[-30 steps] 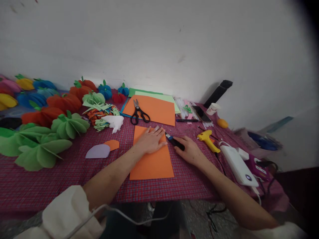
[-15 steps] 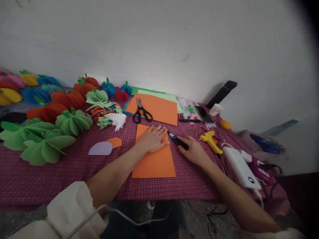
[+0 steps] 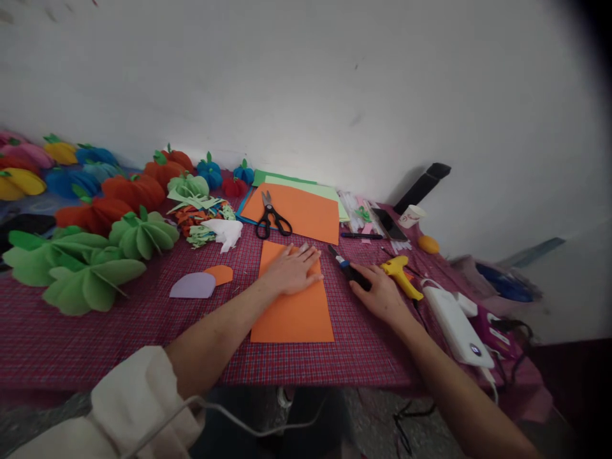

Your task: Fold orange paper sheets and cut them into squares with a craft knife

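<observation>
My left hand [image 3: 292, 271] lies flat on an orange sheet of paper [image 3: 291, 322], fingers stretched toward its far right part. To the right of the sheet, my right hand [image 3: 382, 293] holds a slim black tool with a blue and silver band [image 3: 356, 276]. Its narrow dark tip points up and left, a little apart from the paper's right edge. The fingers hide part of the tool, and its exact kind is unclear. Beyond the sheet, black-handled scissors [image 3: 271, 217] rest on a larger orange sheet [image 3: 310, 213].
Several paper pumpkins [image 3: 134, 191] crowd the left. Paper scraps [image 3: 203, 220] and cut lilac [image 3: 194, 285] and orange shapes [image 3: 220, 275] lie left of the sheet. Rightward are a pen [image 3: 362, 236], phone [image 3: 389, 224], paper cup [image 3: 412, 216], yellow glue gun [image 3: 402, 275] and white power bank [image 3: 456, 325].
My right hand has drawn the black tool slightly right, away from the orange sheet's edge. My left hand stays flat on the paper. The view has shifted slightly.
</observation>
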Demonstrator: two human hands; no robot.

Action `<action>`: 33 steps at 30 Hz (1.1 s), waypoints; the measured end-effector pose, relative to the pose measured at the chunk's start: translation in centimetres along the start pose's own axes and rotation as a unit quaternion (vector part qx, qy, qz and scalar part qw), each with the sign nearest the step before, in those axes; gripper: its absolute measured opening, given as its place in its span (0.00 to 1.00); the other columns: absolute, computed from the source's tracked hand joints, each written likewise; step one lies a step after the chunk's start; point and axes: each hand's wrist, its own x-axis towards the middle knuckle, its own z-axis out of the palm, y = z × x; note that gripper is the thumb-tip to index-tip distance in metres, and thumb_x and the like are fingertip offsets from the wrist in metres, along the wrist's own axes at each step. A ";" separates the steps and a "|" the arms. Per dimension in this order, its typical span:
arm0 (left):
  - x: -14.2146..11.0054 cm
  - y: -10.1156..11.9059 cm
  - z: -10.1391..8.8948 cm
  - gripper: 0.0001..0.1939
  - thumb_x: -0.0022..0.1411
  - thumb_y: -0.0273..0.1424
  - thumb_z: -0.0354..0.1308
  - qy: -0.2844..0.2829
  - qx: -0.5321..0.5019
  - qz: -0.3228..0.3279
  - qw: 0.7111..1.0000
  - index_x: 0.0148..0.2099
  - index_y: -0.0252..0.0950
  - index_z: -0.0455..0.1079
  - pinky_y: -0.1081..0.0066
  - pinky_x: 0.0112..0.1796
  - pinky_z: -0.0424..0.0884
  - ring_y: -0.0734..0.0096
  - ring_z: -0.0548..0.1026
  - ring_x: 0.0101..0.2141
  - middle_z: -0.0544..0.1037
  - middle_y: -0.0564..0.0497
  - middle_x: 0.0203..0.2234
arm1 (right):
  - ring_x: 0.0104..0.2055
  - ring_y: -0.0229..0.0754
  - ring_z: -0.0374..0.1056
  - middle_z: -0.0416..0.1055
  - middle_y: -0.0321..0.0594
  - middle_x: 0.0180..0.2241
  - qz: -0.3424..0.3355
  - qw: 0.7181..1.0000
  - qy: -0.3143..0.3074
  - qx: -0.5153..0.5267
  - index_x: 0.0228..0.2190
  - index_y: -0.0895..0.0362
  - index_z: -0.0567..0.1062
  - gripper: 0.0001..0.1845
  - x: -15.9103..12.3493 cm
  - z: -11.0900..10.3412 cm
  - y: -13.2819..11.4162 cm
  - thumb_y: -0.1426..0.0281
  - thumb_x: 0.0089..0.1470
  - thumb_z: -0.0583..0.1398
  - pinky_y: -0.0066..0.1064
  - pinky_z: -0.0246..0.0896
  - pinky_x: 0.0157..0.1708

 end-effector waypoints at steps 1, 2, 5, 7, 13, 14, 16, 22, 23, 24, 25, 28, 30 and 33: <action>0.0 0.0 0.0 0.35 0.63 0.51 0.31 0.000 -0.001 0.002 1.000 0.65 0.35 0.43 0.56 0.57 0.40 0.61 0.45 0.61 0.49 0.46 0.63 | 0.40 0.45 0.65 0.69 0.46 0.39 0.002 1.000 0.011 -0.005 0.48 0.58 0.70 0.23 0.2 0.0 0.3 0.66 0.51 0.55 0.37 0.60 0.44; 0.1 0.0 -0.1 0.34 0.63 0.50 0.31 -0.001 -0.001 0.004 1.000 0.65 0.36 0.43 0.56 0.57 0.41 0.62 0.46 0.61 0.48 0.46 0.63 | 0.40 0.45 0.65 0.69 0.46 0.39 0.006 1.000 0.021 -0.012 0.48 0.58 0.70 0.23 0.5 0.1 0.7 0.66 0.51 0.55 0.36 0.60 0.43; 0.3 -0.1 -1.0 0.31 0.64 0.48 0.32 0.007 0.006 -0.006 1.000 0.64 0.37 0.47 0.58 0.57 0.43 0.62 0.47 0.61 0.48 0.45 0.63 | 0.40 0.46 0.65 0.69 0.47 0.38 0.033 0.997 0.036 -0.052 0.48 0.59 0.70 0.23 1.9 0.5 1.9 0.66 0.50 0.56 0.37 0.60 0.43; 0.4 -0.3 -2.0 0.28 0.65 0.45 0.35 0.028 0.023 -0.024 0.999 0.62 0.38 0.51 0.57 0.56 0.45 0.60 0.49 0.60 0.52 0.45 0.62 | 0.40 0.47 0.65 0.70 0.48 0.38 0.050 0.995 0.029 -0.087 0.47 0.59 0.71 0.22 2.7 0.5 2.3 0.66 0.50 0.56 0.40 0.59 0.44; -1.1 -2.2 -4.5 0.24 0.59 0.34 0.45 0.062 0.077 -0.117 0.988 0.58 0.37 0.58 0.55 0.52 0.52 0.56 0.61 0.53 0.67 0.42 0.53 | 0.45 0.49 0.64 0.70 0.49 0.43 0.000 0.997 0.012 -0.074 0.45 0.57 0.72 0.20 3.5 -0.8 -1.0 0.64 0.52 0.55 0.40 0.57 0.46; -1.4 -2.5 -4.5 0.25 0.59 0.34 0.45 0.061 0.078 -0.143 0.985 0.58 0.36 0.57 0.55 0.50 0.54 0.56 0.63 0.52 0.68 0.41 0.51 | 0.45 0.47 0.65 0.70 0.47 0.43 -0.017 0.999 -0.002 -0.039 0.46 0.57 0.71 0.20 3.6 -0.8 -2.1 0.64 0.52 0.55 0.38 0.58 0.45; -2.0 -2.9 -4.1 0.25 0.58 0.33 0.45 0.065 0.080 -0.180 0.978 0.58 0.33 0.57 0.56 0.48 0.56 0.54 0.65 0.50 0.70 0.39 0.48 | 0.42 0.44 0.67 0.72 0.44 0.41 -0.036 0.999 -0.033 0.023 0.47 0.55 0.70 0.20 4.1 -0.3 -3.9 0.65 0.52 0.55 0.33 0.60 0.42; -2.4 -2.9 -2.9 0.25 0.57 0.30 0.46 0.086 0.092 -0.183 0.975 0.57 0.33 0.59 0.56 0.46 0.57 0.53 0.66 0.47 0.71 0.39 0.44 | 0.40 0.42 0.68 0.73 0.44 0.40 -0.016 0.997 -0.047 0.062 0.46 0.58 0.70 0.21 6.5 3.0 -5.7 0.70 0.49 0.56 0.32 0.61 0.42; -2.4 -3.0 -2.9 0.24 0.57 0.30 0.47 0.088 0.093 -0.178 0.976 0.57 0.34 0.60 0.56 0.45 0.57 0.54 0.66 0.46 0.71 0.40 0.44 | 0.41 0.42 0.67 0.72 0.46 0.41 -0.015 0.997 -0.044 0.059 0.46 0.60 0.70 0.21 6.7 3.5 -5.6 0.71 0.48 0.56 0.33 0.60 0.43; -2.4 -3.1 -2.8 0.24 0.57 0.29 0.47 0.089 0.092 -0.173 0.976 0.56 0.35 0.61 0.57 0.45 0.58 0.55 0.66 0.46 0.71 0.40 0.44 | 0.43 0.43 0.67 0.71 0.47 0.42 -0.017 0.997 -0.041 0.058 0.46 0.61 0.70 0.22 6.9 3.9 -5.5 0.71 0.48 0.57 0.34 0.59 0.45; -2.4 -3.3 -2.8 0.23 0.57 0.27 0.46 0.091 0.089 -0.170 0.977 0.56 0.36 0.62 0.58 0.45 0.58 0.56 0.67 0.45 0.71 0.41 0.43 | 0.45 0.44 0.66 0.71 0.48 0.43 -0.020 0.997 -0.038 0.060 0.47 0.61 0.70 0.22 7.0 4.3 -5.3 0.71 0.47 0.57 0.35 0.58 0.47; -2.3 -4.1 -3.2 0.22 0.57 0.23 0.44 0.095 0.057 -0.162 0.981 0.52 0.38 0.66 0.60 0.44 0.60 0.59 0.68 0.45 0.73 0.44 0.42 | 0.46 0.45 0.65 0.69 0.49 0.45 -0.006 0.993 -0.023 0.117 0.49 0.61 0.67 0.26 7.0 4.9 -4.7 0.69 0.46 0.59 0.38 0.58 0.48; -2.2 -4.5 -3.7 0.19 0.57 0.23 0.46 0.106 0.009 -0.153 0.982 0.49 0.38 0.69 0.62 0.45 0.61 0.61 0.69 0.44 0.74 0.46 0.42 | 0.43 0.43 0.67 0.70 0.49 0.44 0.040 0.976 -0.021 0.211 0.50 0.60 0.65 0.29 6.9 4.9 -4.3 0.66 0.46 0.60 0.37 0.61 0.44; -2.1 -4.9 -4.8 0.15 0.56 0.27 0.50 0.172 -0.088 -0.157 0.968 0.44 0.39 0.72 0.67 0.45 0.63 0.64 0.71 0.42 0.76 0.49 0.40 | 0.38 0.42 0.70 0.73 0.46 0.40 0.091 0.916 -0.064 0.386 0.47 0.59 0.67 0.27 6.9 4.6 -4.0 0.61 0.45 0.61 0.34 0.64 0.37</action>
